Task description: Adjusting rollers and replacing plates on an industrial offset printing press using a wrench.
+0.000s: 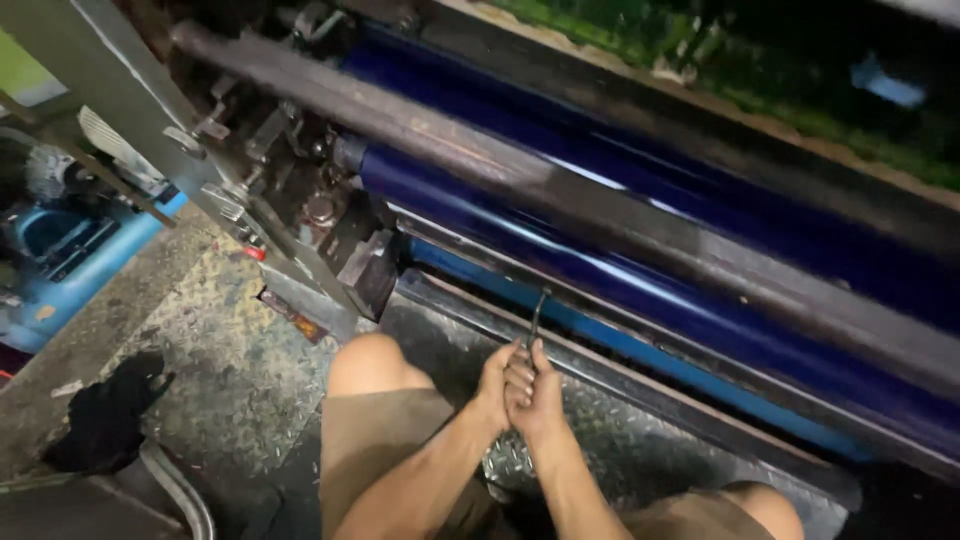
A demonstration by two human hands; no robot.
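Observation:
Both my hands are clasped together around the lower end of a thin dark metal tool (538, 312) that points up toward the machine. My left hand (497, 383) wraps it from the left and my right hand (537, 393) from the right, just above a diamond-plate step (640, 440). The tool's tip sits at the light blue strip (640, 345) under the glossy dark blue rollers (620, 275) of a large printing press. My bare knees and khaki shorts (380, 440) show below.
A grey metal bar (560, 190) crosses above the rollers. Gears, levers and bolts (300, 190) crowd the press's left end. A black rag (105, 415) lies on the stained floor at left, near a blue machine part (70, 270).

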